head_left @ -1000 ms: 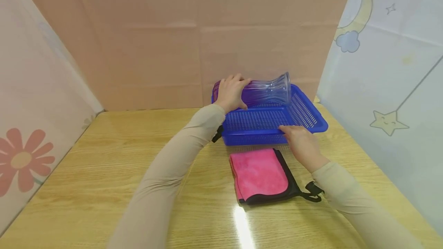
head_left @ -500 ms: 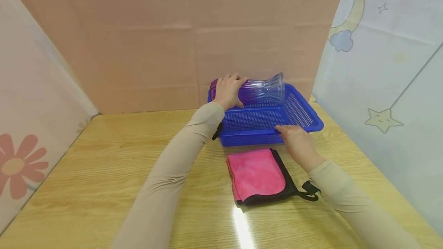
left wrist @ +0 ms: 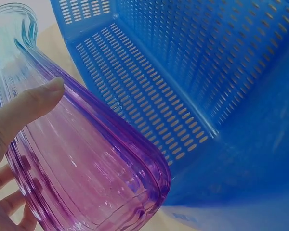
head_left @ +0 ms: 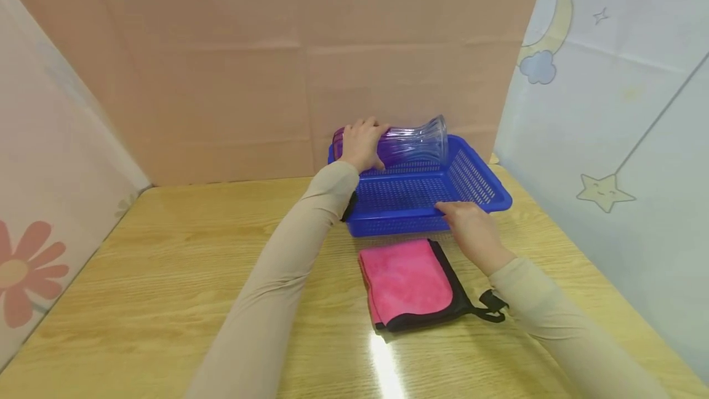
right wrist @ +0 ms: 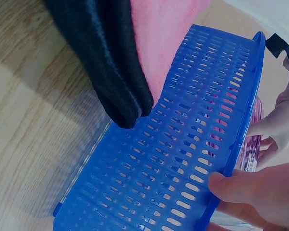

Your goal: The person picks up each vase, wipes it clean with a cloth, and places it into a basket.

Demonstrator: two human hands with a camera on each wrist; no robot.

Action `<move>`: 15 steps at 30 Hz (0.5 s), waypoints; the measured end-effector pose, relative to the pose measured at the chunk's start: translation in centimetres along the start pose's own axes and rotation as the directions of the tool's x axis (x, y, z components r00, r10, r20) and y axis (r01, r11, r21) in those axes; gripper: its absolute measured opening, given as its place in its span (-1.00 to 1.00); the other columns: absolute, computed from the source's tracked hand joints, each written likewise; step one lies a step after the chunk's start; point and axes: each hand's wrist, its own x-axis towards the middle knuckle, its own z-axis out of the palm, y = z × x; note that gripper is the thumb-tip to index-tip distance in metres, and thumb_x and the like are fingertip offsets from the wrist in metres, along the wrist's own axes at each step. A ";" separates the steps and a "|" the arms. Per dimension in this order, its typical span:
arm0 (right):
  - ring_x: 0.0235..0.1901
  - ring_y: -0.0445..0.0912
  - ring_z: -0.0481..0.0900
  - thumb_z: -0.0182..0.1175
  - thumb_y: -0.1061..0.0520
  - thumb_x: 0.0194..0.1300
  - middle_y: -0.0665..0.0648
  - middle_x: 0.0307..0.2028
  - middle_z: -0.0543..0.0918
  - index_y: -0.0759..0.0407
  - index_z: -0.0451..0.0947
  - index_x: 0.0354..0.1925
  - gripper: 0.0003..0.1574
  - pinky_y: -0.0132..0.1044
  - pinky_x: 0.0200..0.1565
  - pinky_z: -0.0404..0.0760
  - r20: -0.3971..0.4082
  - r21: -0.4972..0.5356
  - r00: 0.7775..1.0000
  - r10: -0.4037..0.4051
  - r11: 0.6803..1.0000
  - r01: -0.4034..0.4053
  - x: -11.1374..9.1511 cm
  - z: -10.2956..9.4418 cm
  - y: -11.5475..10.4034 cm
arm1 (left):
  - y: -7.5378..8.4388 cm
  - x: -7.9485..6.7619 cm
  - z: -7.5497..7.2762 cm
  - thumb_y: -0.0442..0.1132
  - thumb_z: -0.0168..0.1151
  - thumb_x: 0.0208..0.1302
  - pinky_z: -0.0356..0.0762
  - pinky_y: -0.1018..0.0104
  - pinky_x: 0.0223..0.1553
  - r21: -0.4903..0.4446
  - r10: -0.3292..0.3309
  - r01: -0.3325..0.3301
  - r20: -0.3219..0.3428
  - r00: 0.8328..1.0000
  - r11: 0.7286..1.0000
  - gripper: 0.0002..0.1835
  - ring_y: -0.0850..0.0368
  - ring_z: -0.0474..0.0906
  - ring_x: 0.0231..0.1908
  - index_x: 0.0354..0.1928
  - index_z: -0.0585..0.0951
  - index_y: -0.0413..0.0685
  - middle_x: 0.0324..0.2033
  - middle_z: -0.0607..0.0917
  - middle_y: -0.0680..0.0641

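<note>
A ribbed glass vase (head_left: 418, 143), purple at its base and fading to clear blue at its flared mouth, lies sideways at the back of a blue perforated basket (head_left: 401, 213). My left hand (head_left: 362, 145) grips it near the purple end, the mouth pointing right. In the left wrist view the thumb lies along the near side of the vase (left wrist: 86, 159), fingers seen behind the glass. Whether the vase touches the basket's floor cannot be told. At the basket's front rim, my right hand (head_left: 473, 233) pinches the edge, its thumb on the outer wall in the right wrist view.
A folded pink cloth (head_left: 407, 282) with black trim and a loop lies on the wooden table (head_left: 194, 282) in front of the basket. A peach backdrop (head_left: 221, 79) stands close behind, and a patterned sheet (head_left: 615, 109) borders the right side.
The scene has slid slightly left in the head view. Both hands keep their hold, and the vase stays over the back of the basket.
</note>
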 end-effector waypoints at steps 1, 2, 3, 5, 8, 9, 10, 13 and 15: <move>-0.12 0.21 0.63 0.18 0.35 0.18 0.29 -0.12 0.69 0.30 0.58 -0.03 -0.66 0.06 -0.05 0.62 0.000 0.001 1.000 -0.002 1.000 0.002 0.0 0.0 0.0 | 0.0 0.1 0.0 0.11 0.56 -0.30 0.36 0.10 0.18 -0.003 0.000 0.000 -0.001 1.000 1.000 0.01 0.01 0.31 0.21 0.32 0.31 0.24 0.17 0.44 0.04; -0.13 0.21 0.64 0.18 0.35 0.18 0.29 -0.12 0.69 0.30 0.58 -0.03 -0.66 0.06 -0.05 0.62 -0.002 0.003 1.000 -0.004 1.000 0.004 0.0 0.0 0.0 | 0.1 0.2 0.1 0.11 0.55 -0.30 0.35 0.10 0.18 -0.006 -0.001 0.001 0.000 1.000 1.000 0.01 0.01 0.31 0.21 0.33 0.31 0.24 0.17 0.44 0.04; -0.13 0.21 0.64 0.18 0.35 0.18 0.29 -0.12 0.69 0.30 0.58 -0.04 -0.66 0.06 -0.06 0.62 -0.005 0.004 1.000 -0.006 1.000 0.006 0.0 0.0 0.0 | 0.1 0.4 0.1 0.11 0.55 -0.30 0.35 0.11 0.18 -0.009 -0.002 0.002 0.000 1.000 1.000 0.01 0.02 0.31 0.21 0.33 0.31 0.24 0.17 0.44 0.04; -0.14 0.21 0.64 0.18 0.35 0.18 0.29 -0.12 0.69 0.30 0.57 -0.04 -0.66 0.06 -0.06 0.62 -0.009 0.009 1.000 -0.008 1.000 0.009 0.0 0.1 0.0 | 0.2 0.6 0.2 0.10 0.55 -0.29 0.35 0.11 0.18 -0.016 -0.002 0.002 0.002 1.000 1.000 0.01 0.02 0.31 0.21 0.33 0.31 0.24 0.16 0.44 0.04; -0.14 0.21 0.64 0.18 0.35 0.18 0.29 -0.12 0.69 0.30 0.57 -0.04 -0.66 0.07 -0.06 0.62 -0.013 0.013 1.000 -0.010 1.000 0.010 0.0 0.1 0.0 | 0.3 0.8 0.4 0.11 0.56 -0.30 0.35 0.12 0.17 -0.004 -0.001 0.001 0.009 1.000 1.000 0.01 0.02 0.31 0.21 0.32 0.31 0.25 0.16 0.44 0.04; -0.14 0.21 0.64 0.18 0.35 0.18 0.29 -0.12 0.69 0.30 0.57 -0.04 -0.66 0.07 -0.06 0.62 -0.012 0.014 1.000 -0.011 1.000 0.011 0.0 0.1 0.0 | 0.3 0.9 0.5 0.10 0.56 -0.30 0.35 0.12 0.17 0.001 -0.002 0.002 0.013 1.000 1.000 0.00 0.02 0.31 0.21 0.32 0.32 0.25 0.16 0.44 0.04; -0.13 0.21 0.64 0.18 0.35 0.18 0.29 -0.12 0.69 0.30 0.57 -0.04 -0.66 0.07 -0.06 0.62 -0.011 0.015 1.000 -0.013 1.000 0.013 0.0 0.1 0.0 | 0.3 0.9 0.6 0.10 0.56 -0.30 0.35 0.11 0.17 0.008 -0.001 0.001 0.017 1.000 1.000 0.00 0.02 0.31 0.21 0.31 0.32 0.25 0.15 0.44 0.04; -0.14 0.21 0.64 0.19 0.36 0.17 0.28 -0.12 0.69 0.30 0.58 -0.05 -0.67 0.06 -0.06 0.62 -0.017 0.012 1.000 -0.021 1.000 0.021 -0.1 0.1 0.0 | 0.3 1.0 0.6 0.09 0.56 -0.30 0.35 0.11 0.17 0.031 -0.002 0.002 0.030 1.000 1.000 0.00 0.02 0.31 0.21 0.31 0.32 0.26 0.16 0.44 0.04; -0.15 0.20 0.65 0.19 0.35 0.17 0.28 -0.13 0.70 0.30 0.58 -0.05 -0.67 0.06 -0.08 0.62 -0.027 0.011 0.999 -0.028 1.000 0.028 -0.1 0.2 0.0 | 0.2 1.1 0.6 0.07 0.57 -0.31 0.36 0.10 0.16 0.036 -0.007 0.005 0.031 0.999 0.999 0.00 0.02 0.31 0.22 0.31 0.32 0.25 0.16 0.45 0.03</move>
